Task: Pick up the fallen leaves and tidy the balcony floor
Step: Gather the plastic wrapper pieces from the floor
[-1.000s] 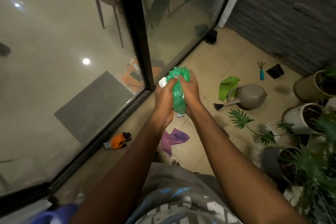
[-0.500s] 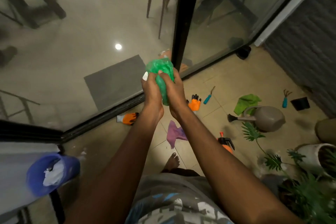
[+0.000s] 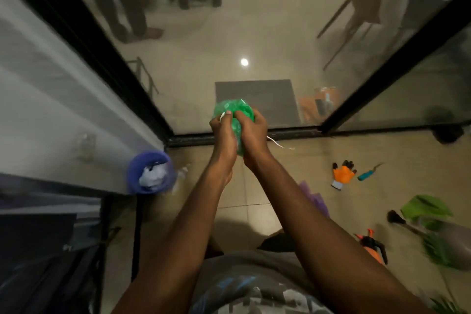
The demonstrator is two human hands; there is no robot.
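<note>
Both hands hold a crumpled green plastic bag [image 3: 233, 109] out in front of me at chest height. My left hand [image 3: 223, 135] grips its left side and my right hand [image 3: 253, 132] grips its right side, fingers curled over the top. A thin white string [image 3: 275, 142] trails from under the right hand. What the bag holds is hidden. A blue bin [image 3: 150, 172] with white crumpled paper inside stands on the floor to the left, by the wall corner.
Glass sliding doors with black frames [image 3: 382, 71] stand straight ahead. On the beige tiles to the right lie an orange glove [image 3: 342, 173], a teal hand tool [image 3: 367, 174], a purple cloth [image 3: 314, 197], a green cloth [image 3: 425, 208], an orange sprayer [image 3: 373, 247] and plant leaves [image 3: 438, 250].
My view has swung to the left, bringing the blue bin and wall corner into sight. The hands keep squeezing the green bag together in the same grip.
</note>
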